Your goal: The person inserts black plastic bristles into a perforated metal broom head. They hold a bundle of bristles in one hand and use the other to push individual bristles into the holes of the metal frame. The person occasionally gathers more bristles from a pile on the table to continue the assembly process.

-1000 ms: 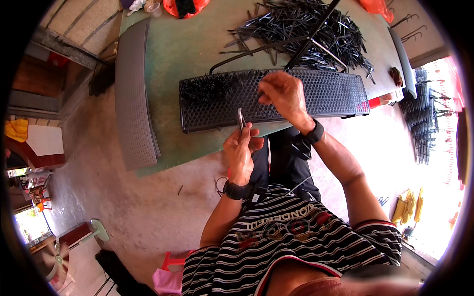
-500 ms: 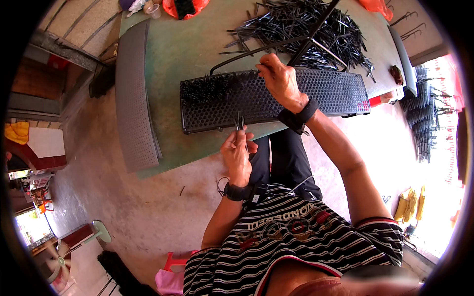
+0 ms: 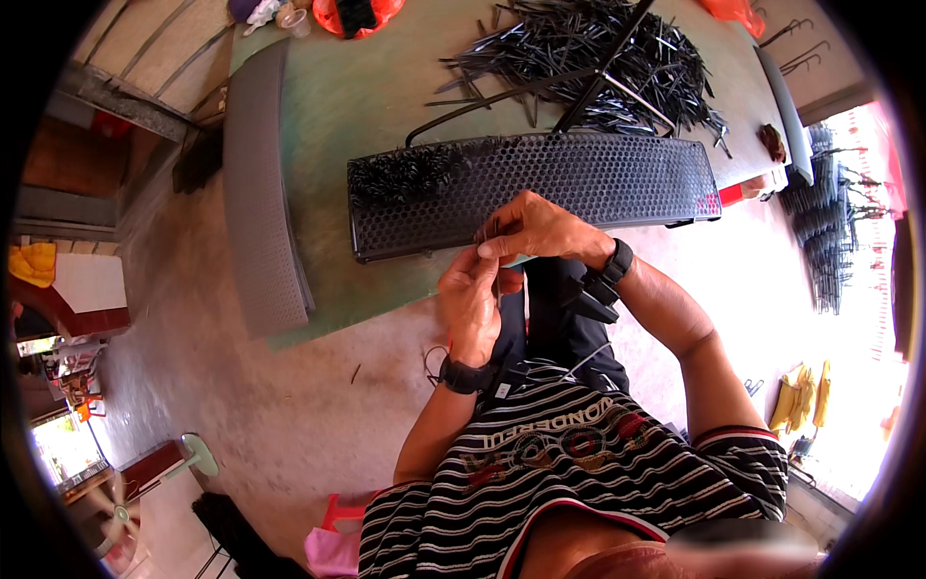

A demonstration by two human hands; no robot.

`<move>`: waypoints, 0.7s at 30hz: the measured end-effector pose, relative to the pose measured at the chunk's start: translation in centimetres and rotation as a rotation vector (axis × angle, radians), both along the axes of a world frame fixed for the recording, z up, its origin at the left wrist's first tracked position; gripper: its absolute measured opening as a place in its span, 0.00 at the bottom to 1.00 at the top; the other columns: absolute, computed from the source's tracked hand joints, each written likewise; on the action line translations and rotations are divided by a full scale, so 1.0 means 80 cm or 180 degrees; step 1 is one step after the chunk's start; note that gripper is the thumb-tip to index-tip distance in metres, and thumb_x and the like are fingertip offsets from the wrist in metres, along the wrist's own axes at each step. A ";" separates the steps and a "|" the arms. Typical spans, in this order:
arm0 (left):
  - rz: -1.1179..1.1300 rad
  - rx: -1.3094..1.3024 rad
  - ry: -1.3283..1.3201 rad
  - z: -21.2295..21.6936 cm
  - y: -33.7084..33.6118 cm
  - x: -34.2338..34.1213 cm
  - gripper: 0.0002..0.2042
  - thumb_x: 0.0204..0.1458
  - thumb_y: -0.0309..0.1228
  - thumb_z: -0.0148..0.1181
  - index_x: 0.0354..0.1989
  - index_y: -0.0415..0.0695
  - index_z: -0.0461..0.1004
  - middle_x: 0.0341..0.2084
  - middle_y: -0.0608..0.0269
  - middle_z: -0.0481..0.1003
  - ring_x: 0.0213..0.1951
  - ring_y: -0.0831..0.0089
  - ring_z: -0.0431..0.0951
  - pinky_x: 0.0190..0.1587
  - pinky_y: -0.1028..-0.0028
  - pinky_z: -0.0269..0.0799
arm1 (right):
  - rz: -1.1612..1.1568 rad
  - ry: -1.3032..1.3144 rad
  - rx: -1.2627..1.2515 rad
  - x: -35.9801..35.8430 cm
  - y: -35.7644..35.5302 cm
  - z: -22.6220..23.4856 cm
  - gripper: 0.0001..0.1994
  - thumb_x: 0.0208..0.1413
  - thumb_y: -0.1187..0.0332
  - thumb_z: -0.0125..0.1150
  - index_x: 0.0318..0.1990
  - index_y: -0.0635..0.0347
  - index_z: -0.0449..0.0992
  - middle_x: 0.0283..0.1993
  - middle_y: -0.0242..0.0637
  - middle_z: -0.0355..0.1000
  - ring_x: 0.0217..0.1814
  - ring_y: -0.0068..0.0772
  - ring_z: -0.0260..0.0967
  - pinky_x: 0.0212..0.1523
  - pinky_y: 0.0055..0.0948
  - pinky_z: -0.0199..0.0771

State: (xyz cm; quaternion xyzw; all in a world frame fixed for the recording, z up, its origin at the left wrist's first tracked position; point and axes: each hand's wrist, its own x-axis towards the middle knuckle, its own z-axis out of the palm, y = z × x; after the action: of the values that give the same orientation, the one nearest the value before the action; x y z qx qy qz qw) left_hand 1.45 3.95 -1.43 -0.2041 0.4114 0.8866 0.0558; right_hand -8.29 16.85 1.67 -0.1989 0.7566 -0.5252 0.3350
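A black perforated panel (image 3: 598,183) with rows of round holes lies along the near table edge. A dense patch of short black strips (image 3: 400,177) stands up from the holes at its left end. My left hand (image 3: 471,314) is closed around a few thin black strips (image 3: 498,287) just in front of the panel. My right hand (image 3: 548,234) meets it there, thumb and fingers pinched together at the strips' upper ends. How many strips each hand grips is hidden by the fingers.
A large heap of loose black strips (image 3: 617,72) lies behind the panel, with black metal rods (image 3: 511,97) crossing over it. Grey perforated sheets (image 3: 256,193) are stacked at the table's left. A phone (image 3: 357,13) on an orange-red bag lies at the back.
My right hand has come down from above the panel's back edge to my left hand's fingertips. My left hand has shifted only slightly, still holding the strips.
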 end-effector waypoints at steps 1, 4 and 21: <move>-0.0105 0.0119 -0.0039 0.001 0.002 0.000 0.09 0.56 0.30 0.53 0.39 0.36 0.72 0.29 0.54 0.77 0.22 0.71 0.77 0.23 0.76 0.73 | -0.0159 -0.0232 -0.0072 0.002 0.003 0.003 0.14 0.49 0.61 0.65 0.34 0.65 0.79 0.25 0.31 0.74 0.26 0.16 0.68 0.26 0.20 0.69; -0.0252 0.0152 -0.0092 0.006 0.007 0.000 0.09 0.57 0.30 0.52 0.39 0.36 0.72 0.31 0.53 0.77 0.24 0.70 0.78 0.25 0.75 0.75 | -0.0548 -0.0101 0.0003 0.002 0.009 0.010 0.12 0.50 0.63 0.63 0.34 0.63 0.80 0.22 0.28 0.73 0.22 0.13 0.64 0.22 0.17 0.64; -0.0487 -0.0516 0.0139 -0.001 0.017 -0.001 0.11 0.57 0.32 0.53 0.37 0.35 0.71 0.28 0.58 0.75 0.24 0.72 0.78 0.25 0.77 0.76 | -0.0851 -0.0213 -0.0240 0.013 0.025 0.006 0.08 0.51 0.69 0.63 0.29 0.68 0.78 0.18 0.28 0.69 0.16 0.13 0.60 0.17 0.17 0.59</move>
State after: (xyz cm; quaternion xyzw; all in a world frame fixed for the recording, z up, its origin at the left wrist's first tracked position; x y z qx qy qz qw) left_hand 1.39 5.32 -1.49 -0.1566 0.4973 0.8477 0.0977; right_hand -7.25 18.85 2.13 -0.0911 0.7445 -0.5995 0.2795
